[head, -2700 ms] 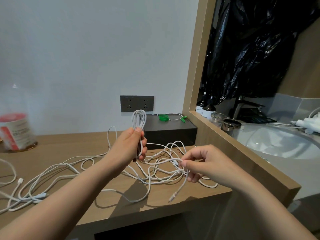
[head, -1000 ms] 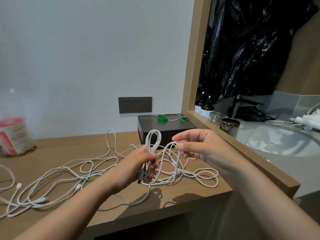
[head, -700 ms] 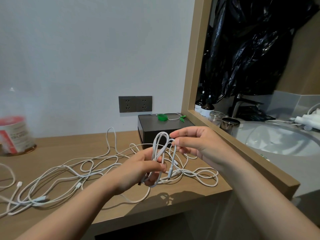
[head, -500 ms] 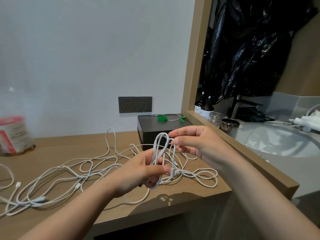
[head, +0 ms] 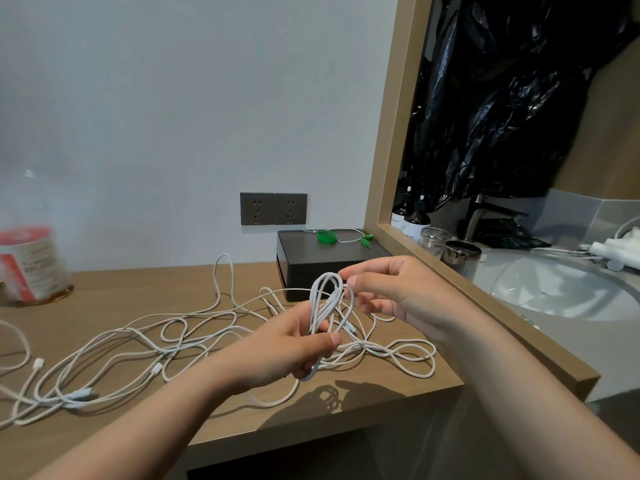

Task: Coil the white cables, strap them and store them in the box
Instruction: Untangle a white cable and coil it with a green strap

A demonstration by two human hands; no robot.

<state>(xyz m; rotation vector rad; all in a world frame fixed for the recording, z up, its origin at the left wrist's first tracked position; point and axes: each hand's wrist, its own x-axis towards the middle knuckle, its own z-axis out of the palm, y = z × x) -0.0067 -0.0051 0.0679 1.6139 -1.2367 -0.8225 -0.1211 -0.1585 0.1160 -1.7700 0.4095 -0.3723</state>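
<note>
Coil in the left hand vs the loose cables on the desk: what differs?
The coil is gathered in narrow upright loops; the loose cables sprawl in wide tangled ones. The coil is off the desk, gripped by the left hand, the right hand pinching its top; the loose cables lie flat on it. Both are white; no strap shows on either.

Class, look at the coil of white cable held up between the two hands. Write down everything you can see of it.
The coil is thin white cord, matte and apparently braided, folded into several long narrow loops standing roughly upright above the wooden desk. The left hand grips its middle, thumb across the front; rounded bends show above the fist, one loop hangs below. The right hand pinches a strand by the top bend. Whether it joins the loose cables behind cannot be told.
</note>
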